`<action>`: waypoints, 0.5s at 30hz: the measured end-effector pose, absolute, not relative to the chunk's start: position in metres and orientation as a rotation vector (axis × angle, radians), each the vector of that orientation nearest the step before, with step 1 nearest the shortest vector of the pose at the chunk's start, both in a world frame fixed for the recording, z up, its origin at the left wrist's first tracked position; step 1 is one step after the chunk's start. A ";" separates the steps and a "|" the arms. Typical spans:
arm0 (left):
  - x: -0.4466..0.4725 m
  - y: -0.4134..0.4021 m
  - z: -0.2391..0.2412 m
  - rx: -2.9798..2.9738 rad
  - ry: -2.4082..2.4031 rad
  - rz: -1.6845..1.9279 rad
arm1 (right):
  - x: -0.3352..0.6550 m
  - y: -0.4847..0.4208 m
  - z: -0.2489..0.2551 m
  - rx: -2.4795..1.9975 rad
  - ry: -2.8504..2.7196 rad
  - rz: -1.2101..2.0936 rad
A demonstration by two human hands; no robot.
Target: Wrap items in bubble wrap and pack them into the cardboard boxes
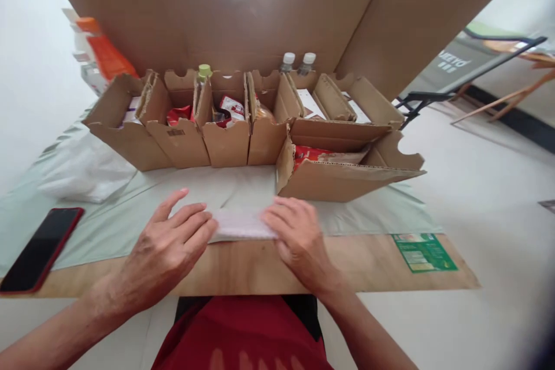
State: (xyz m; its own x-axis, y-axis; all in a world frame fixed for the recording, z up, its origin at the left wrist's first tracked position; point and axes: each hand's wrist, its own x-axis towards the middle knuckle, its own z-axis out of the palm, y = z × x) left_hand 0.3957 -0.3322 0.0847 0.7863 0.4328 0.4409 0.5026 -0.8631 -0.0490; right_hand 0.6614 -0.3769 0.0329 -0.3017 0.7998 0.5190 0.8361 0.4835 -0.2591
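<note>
Between my two hands lies a narrow, folded whitish strip [243, 224], translucent and slightly blurred, perhaps plastic or bubble wrap, along the edge of the pale green cloth. My left hand [176, 243] is at its left end, the index finger on it, the little finger lifted away and the thumb hidden underneath. At the right end, my right hand [299, 240] has its fingers bent together over the strip. Just beyond, an open cardboard box [342, 182] with red packets [310, 154] inside sits turned sideways.
Several open cardboard boxes [228, 147] holding packets stand in a row before a tall cardboard panel [243, 11]. Left are a crumpled clear plastic bag [89, 167], a phone [41, 248] and an orange-capped bottle [106, 52]. A green card [425, 252] lies on the table's wooden edge [368, 272].
</note>
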 end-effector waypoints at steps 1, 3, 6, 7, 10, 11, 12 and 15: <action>0.401 -0.334 0.079 -2.833 -0.736 -0.644 | 0.673 -0.383 0.031 -1.399 -2.133 -0.156; 0.408 -0.342 0.061 -2.933 -0.724 -0.573 | 0.697 -0.399 0.024 -1.517 -2.203 -0.214; 0.409 -0.354 0.033 -3.083 -0.765 -0.388 | 0.732 -0.426 0.009 -1.675 -2.285 -0.074; 0.408 -0.357 0.026 -3.089 -0.824 -0.389 | 0.741 -0.434 0.005 -1.706 -2.263 -0.010; 0.414 -0.359 0.014 -3.030 -1.029 -0.545 | 0.743 -0.444 0.002 -1.711 -2.119 0.088; 0.419 -0.358 0.011 -3.015 -1.061 -0.595 | 0.735 -0.441 0.002 -1.684 -2.080 0.097; 0.427 -0.357 0.007 -3.012 -1.069 -0.623 | 0.723 -0.434 0.002 -1.652 -2.062 0.111; 0.451 -0.356 -0.010 -3.029 -1.052 -0.562 | 0.679 -0.403 -0.005 -1.564 -2.135 0.204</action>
